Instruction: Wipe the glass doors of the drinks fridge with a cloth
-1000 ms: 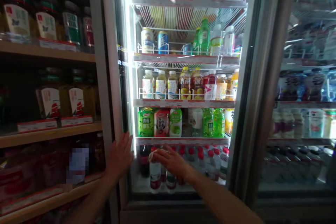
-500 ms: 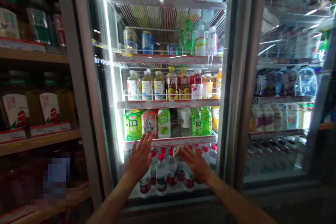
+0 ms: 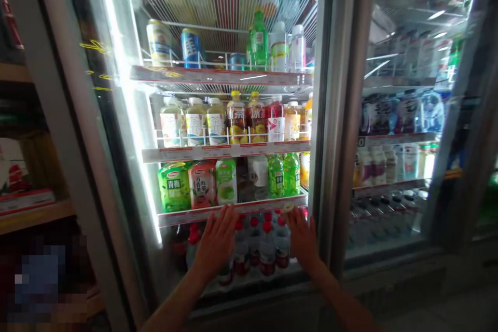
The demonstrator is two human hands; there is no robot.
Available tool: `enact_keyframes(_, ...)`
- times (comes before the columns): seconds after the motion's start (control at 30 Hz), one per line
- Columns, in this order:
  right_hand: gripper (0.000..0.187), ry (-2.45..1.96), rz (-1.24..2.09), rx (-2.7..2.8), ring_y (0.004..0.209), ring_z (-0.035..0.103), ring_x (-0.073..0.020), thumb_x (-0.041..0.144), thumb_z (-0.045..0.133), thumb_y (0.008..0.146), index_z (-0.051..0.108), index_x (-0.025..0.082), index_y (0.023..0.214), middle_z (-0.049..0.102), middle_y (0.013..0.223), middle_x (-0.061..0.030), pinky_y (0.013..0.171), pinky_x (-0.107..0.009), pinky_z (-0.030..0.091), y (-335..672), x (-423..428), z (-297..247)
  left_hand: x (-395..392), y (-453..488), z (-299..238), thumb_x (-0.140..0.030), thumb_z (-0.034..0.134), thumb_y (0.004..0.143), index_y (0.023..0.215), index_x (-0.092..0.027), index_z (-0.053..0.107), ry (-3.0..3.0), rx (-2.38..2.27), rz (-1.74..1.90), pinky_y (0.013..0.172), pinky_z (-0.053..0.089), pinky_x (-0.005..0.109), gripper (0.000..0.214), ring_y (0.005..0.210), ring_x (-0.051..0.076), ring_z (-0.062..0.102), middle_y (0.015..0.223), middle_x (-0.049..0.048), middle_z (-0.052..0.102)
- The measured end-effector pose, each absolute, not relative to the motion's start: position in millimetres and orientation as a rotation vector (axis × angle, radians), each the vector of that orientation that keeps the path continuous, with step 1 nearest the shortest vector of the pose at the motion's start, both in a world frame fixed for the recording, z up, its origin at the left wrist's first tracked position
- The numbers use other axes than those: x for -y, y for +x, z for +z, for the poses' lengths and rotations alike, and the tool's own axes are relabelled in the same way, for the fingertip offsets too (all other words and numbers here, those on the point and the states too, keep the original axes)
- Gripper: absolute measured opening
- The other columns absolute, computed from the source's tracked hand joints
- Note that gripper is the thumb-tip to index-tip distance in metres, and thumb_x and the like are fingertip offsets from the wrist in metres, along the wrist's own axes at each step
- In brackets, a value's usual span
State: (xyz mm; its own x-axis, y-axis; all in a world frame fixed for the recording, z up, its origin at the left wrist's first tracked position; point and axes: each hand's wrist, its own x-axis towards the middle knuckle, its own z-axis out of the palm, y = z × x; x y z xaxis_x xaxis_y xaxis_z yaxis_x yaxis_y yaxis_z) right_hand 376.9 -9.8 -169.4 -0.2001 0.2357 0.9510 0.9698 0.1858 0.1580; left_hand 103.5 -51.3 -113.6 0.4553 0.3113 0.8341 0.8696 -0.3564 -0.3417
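Observation:
My left hand (image 3: 218, 241) is raised with its fingers stretched out and holds nothing. It is in front of the lower part of a drinks cooler's glass door (image 3: 175, 259); whether the palm touches the glass I cannot tell. To its right, my right hand (image 3: 304, 236) has a small beige crumpled wad (image 3: 288, 209), cloth-like, at its fingertips. Behind both hands stand red-capped bottles (image 3: 267, 249) on the bottom level, partly covered by my left hand. Just above my fingers runs a shelf edge (image 3: 187, 216) carrying a green tea bottle (image 3: 173, 187) and other drinks.
A metal door frame (image 3: 338, 114) stands right of my right hand, with another stocked cooler (image 3: 400, 161) beyond it. Higher shelves hold cans and bottles, including a blue can (image 3: 191, 47). At the left is a wooden shelf (image 3: 39, 218) with jars or bottles.
The view has shifted, so the cooler's contents sit further left. Against them, both hands have moved to the right. The beige wad stays at my right fingertips.

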Motion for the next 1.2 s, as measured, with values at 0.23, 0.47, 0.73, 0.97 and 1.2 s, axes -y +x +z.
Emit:
enact_keyframes(0.23,0.066,-1.279,-1.013,1.303,0.135,0.030,-0.0286,0.015,0.030,0.087,0.004,0.016,0.147,0.028,0.147,-0.0170,0.102,-0.050,0.033,405.0,-19.0,-79.4,47.7,132.0,-77.7,-0.021,0.041,0.084,0.138,-0.015,0.032,-1.855,0.929,-0.876,0.115,0.013,0.044,0.055,0.138,0.022,0.023,0.142,0.0106,0.040)
enact_keyframes(0.47,0.064,-1.227,-1.034,1.390,0.131,0.035,-0.0270,0.015,0.032,0.088,0.007,0.018,0.147,0.029,0.147,-0.0162,0.099,-0.044,0.039,406.8,-0.9,-139.4,42.3,132.5,-57.4,-0.023,0.045,0.083,0.142,-0.015,0.025,-1.834,0.918,-0.954,0.115,0.011,0.043,0.062,0.139,0.021,0.019,0.144,0.0115,0.036)
enact_keyframes(0.73,0.059,-1.120,-0.960,1.232,0.136,0.026,-0.0271,0.018,0.030,0.090,0.013,0.010,0.146,0.030,0.145,-0.0200,0.106,-0.047,0.035,409.6,-39.0,-3.7,26.3,135.0,5.7,-0.025,0.047,0.084,0.140,-0.013,0.029,-1.746,0.916,-1.073,0.115,0.009,0.045,0.060,0.140,0.022,0.014,0.144,0.0152,0.034)
enact_keyframes(0.97,0.061,-1.051,-1.002,1.283,0.135,0.030,-0.0273,0.017,0.031,0.090,0.009,0.019,0.147,0.031,0.146,-0.0163,0.101,-0.050,0.039,402.8,-29.6,-32.1,10.3,131.0,30.2,-0.029,0.049,0.084,0.140,-0.017,0.029,-1.685,0.921,-1.107,0.115,0.006,0.044,0.061,0.140,0.021,0.014,0.145,0.0130,0.034)
enact_keyframes(1.2,0.056,-1.022,-0.941,1.165,0.136,0.027,-0.0248,0.019,0.027,0.091,0.017,0.013,0.145,0.033,0.145,-0.0171,0.106,-0.046,0.035,405.4,-46.5,102.0,-4.9,120.8,66.8,-0.033,0.046,0.086,0.144,-0.021,0.021,-1.618,0.880,-1.134,0.115,0.005,0.044,0.064,0.140,0.020,0.013,0.147,0.0114,0.030)
